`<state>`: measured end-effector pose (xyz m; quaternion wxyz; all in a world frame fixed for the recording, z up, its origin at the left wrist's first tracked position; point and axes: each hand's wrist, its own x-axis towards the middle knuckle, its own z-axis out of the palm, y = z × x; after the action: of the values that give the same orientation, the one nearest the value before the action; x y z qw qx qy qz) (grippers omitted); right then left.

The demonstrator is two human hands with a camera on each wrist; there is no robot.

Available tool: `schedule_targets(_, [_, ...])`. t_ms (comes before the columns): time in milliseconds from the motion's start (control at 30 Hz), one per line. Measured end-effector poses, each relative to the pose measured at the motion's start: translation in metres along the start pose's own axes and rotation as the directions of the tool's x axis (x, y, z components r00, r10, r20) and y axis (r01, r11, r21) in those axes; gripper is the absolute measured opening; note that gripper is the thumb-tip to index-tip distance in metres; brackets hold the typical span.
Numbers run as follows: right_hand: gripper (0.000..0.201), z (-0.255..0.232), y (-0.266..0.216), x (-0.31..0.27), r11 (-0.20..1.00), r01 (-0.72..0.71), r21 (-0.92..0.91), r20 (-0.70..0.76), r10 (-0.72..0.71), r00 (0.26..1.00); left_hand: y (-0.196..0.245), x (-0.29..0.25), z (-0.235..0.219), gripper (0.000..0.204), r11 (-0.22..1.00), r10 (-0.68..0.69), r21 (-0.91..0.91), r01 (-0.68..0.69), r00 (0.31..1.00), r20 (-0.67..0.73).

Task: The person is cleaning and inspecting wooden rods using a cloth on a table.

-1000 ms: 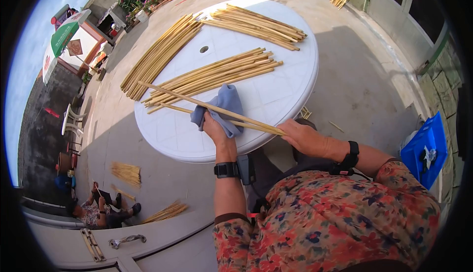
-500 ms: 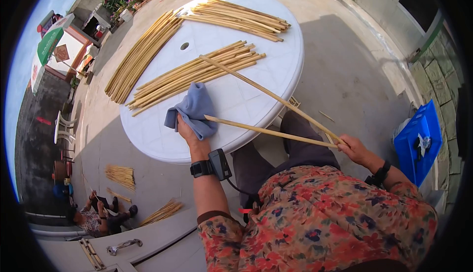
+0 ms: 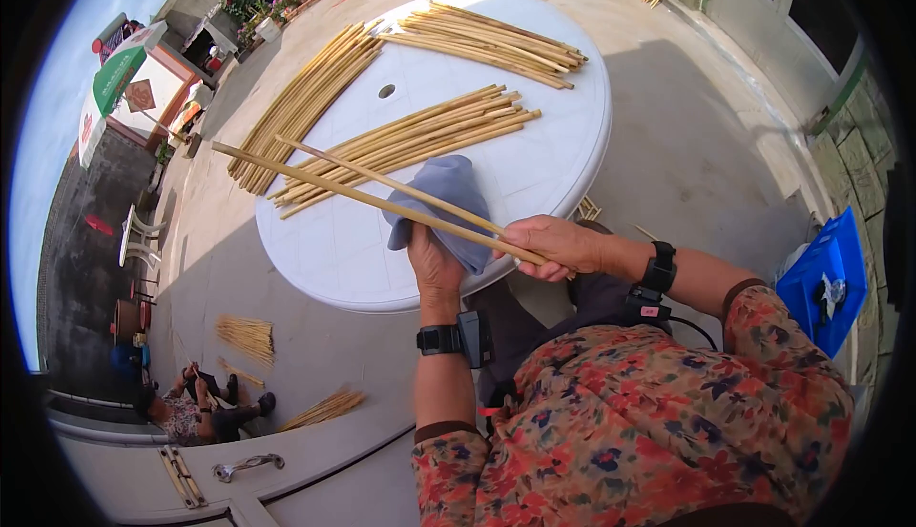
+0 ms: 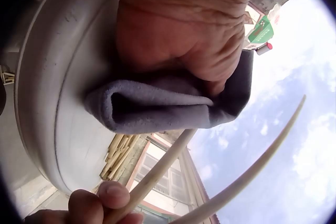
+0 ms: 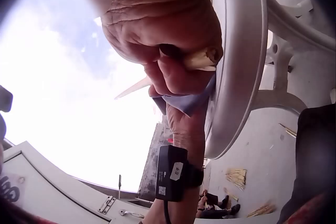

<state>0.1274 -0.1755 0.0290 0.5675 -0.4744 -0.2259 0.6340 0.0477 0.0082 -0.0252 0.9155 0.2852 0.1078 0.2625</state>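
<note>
My left hand (image 3: pixel 434 265) grips a folded blue-grey cloth (image 3: pixel 456 184) above the near side of the white table. My right hand (image 3: pixel 553 244) holds two bamboo sticks by their near ends, just right of the cloth. The thicker stick (image 3: pixel 324 185) slants across in front of the cloth, its far tip out to the left. The thinner stick (image 3: pixel 367 175) runs beside it toward the cane bundles. In the left wrist view, one stick (image 4: pixel 160 170) passes behind the folded cloth (image 4: pixel 157 111), while the other stick (image 4: pixel 252 174) stands free against the sky.
On the round white table (image 3: pixel 563 160) lie a front bundle of sticks (image 3: pixel 410 141), a left bundle (image 3: pixel 305 107) and a back bundle (image 3: pixel 487 45). A blue bin (image 3: pixel 821 284) stands at right. Another person (image 3: pixel 205 408) sits at lower left near bundles on the ground.
My right hand first drew the sticks out to the right, away from the cloth, then brought them back left across it. The left hand keeps hold of the cloth.
</note>
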Motion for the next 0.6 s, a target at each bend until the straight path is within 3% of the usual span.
schedule_targets(33, [0.031,0.005,0.001,0.012,1.0,-0.003,-0.006,0.011,0.003,1.0,-0.003,-0.001,0.0,0.033,0.999,0.012,0.038,-0.013,1.0,0.009])
schedule_targets(133, [0.032,0.007,0.009,0.042,0.972,-0.08,0.221,0.078,0.064,0.995,-0.004,-0.004,0.012,0.029,0.99,0.085,0.119,-0.074,0.992,-0.09])
schedule_targets(267, [0.031,0.008,0.014,0.043,0.968,-0.127,0.216,0.063,0.116,0.991,-0.012,0.003,0.004,0.027,0.992,0.082,0.11,-0.061,0.977,-0.197])
schedule_targets(333, [0.031,0.007,0.013,0.03,0.992,-0.115,0.06,-0.028,0.117,0.993,-0.011,0.003,0.009,0.027,0.99,0.107,0.112,-0.084,0.969,-0.221])
schedule_targets(400, [0.031,-0.003,0.019,0.012,0.991,-0.13,0.0,-0.026,0.13,0.991,-0.001,0.0,0.018,0.024,0.97,0.175,0.221,-0.098,0.916,-0.361])
schedule_targets(500, [0.033,-0.016,0.024,-0.033,0.977,-0.157,-0.146,-0.067,0.148,0.987,0.009,0.012,0.01,0.025,0.953,0.229,0.265,-0.148,0.923,-0.308])
schedule_targets(533, [0.033,-0.023,0.028,-0.047,0.965,-0.149,-0.217,-0.091,0.132,0.987,0.007,0.019,-0.002,0.027,0.922,0.286,0.327,-0.205,0.932,-0.222])
schedule_targets(600, [0.035,-0.038,0.036,-0.077,0.94,-0.155,-0.303,-0.139,0.118,0.983,0.015,0.021,0.004,0.03,0.933,0.267,0.314,-0.173,0.92,-0.286])
